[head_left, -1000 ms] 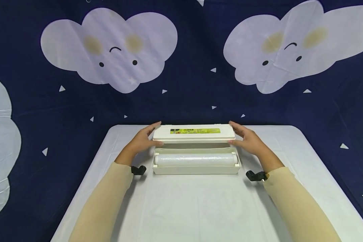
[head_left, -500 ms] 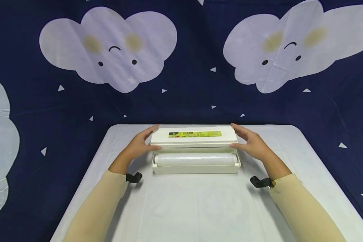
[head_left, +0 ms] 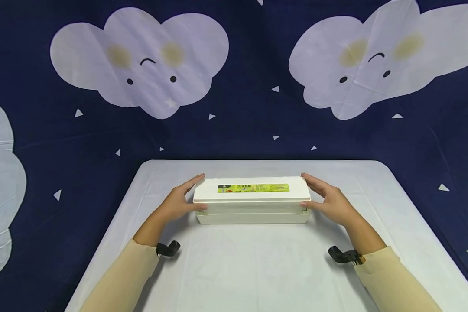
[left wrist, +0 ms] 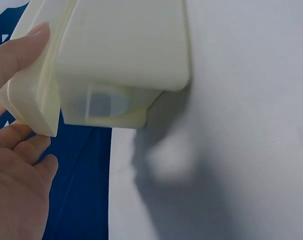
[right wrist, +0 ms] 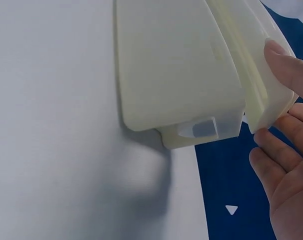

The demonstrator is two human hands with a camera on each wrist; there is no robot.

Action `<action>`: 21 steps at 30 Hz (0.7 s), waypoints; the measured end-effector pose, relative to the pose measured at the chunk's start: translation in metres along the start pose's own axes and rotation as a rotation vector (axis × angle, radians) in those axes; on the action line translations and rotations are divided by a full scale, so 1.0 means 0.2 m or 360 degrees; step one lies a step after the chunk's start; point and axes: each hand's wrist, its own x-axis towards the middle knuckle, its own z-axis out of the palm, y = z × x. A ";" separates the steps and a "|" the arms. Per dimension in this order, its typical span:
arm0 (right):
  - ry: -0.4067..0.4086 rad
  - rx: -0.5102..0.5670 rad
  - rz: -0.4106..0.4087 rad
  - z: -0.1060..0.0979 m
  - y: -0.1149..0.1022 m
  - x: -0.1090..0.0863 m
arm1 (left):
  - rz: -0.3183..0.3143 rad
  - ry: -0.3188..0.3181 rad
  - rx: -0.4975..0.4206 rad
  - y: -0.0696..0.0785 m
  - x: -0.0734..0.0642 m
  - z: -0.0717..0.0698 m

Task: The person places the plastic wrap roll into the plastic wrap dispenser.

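Note:
A long white box lid [head_left: 253, 197] with a yellow-green label lies over a cream-white box base [head_left: 253, 219] on the table. My left hand [head_left: 175, 203] grips the lid's left end, thumb at the front edge and fingers toward the back. At the opposite end my right hand [head_left: 335, 206] holds the lid in the same way. In the left wrist view a narrow gap separates the lid [left wrist: 36, 105] from the base [left wrist: 121, 45]. The right wrist view has a similar gap between lid [right wrist: 261, 100] and base [right wrist: 176, 70]. The inside of the base is hidden.
A white cloth-covered table [head_left: 253, 268] spreads under the box. Behind it hangs a dark blue cloth [head_left: 253, 143] printed with clouds and small triangles. Black wrist-camera mounts [head_left: 168, 248] stick out from both wrists.
Both hands have brought the lid down and forward from behind the base to over it. The clear-wrapped white roll in the base, visible earlier, is now covered.

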 end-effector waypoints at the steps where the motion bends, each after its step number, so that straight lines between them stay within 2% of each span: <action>1: 0.0005 0.0001 -0.0001 0.00 -0.01 -0.01 | 0.0006 -0.0002 0.0005 0.00 -0.01 0.00; 8: 0.0035 0.0028 -0.0017 0.03 -0.04 -0.08 | 0.0035 0.0028 0.0004 0.01 -0.08 0.02; 14: 0.0062 0.0028 -0.0031 0.05 -0.03 -0.13 | 0.0019 0.0032 -0.0017 0.02 -0.11 0.04; 21: 0.0082 0.0035 -0.0078 0.07 -0.03 -0.16 | 0.0027 0.0020 -0.0010 0.01 -0.13 0.06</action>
